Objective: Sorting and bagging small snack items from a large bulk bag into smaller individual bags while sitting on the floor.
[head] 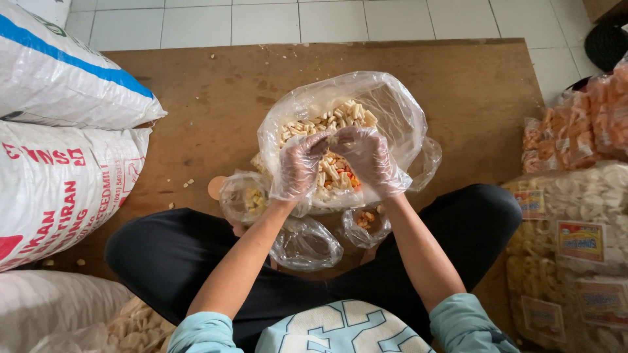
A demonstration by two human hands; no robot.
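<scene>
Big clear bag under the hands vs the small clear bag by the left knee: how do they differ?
The big bag is far larger than the small bag. The big bag is spread wide open with both gloved hands, left hand and right hand, inside it; the small bag lies untouched. The big bag holds a heap of pale crackers, the small bag only a few. Both are clear plastic on the wooden board.

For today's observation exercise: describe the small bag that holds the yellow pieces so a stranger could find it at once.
Start at the brown wooden board, then the big clear bag of pale crackers at its middle. Beside the gloved left hand sits a small clear bag: of the three small bags, only it holds yellow pieces.
</scene>
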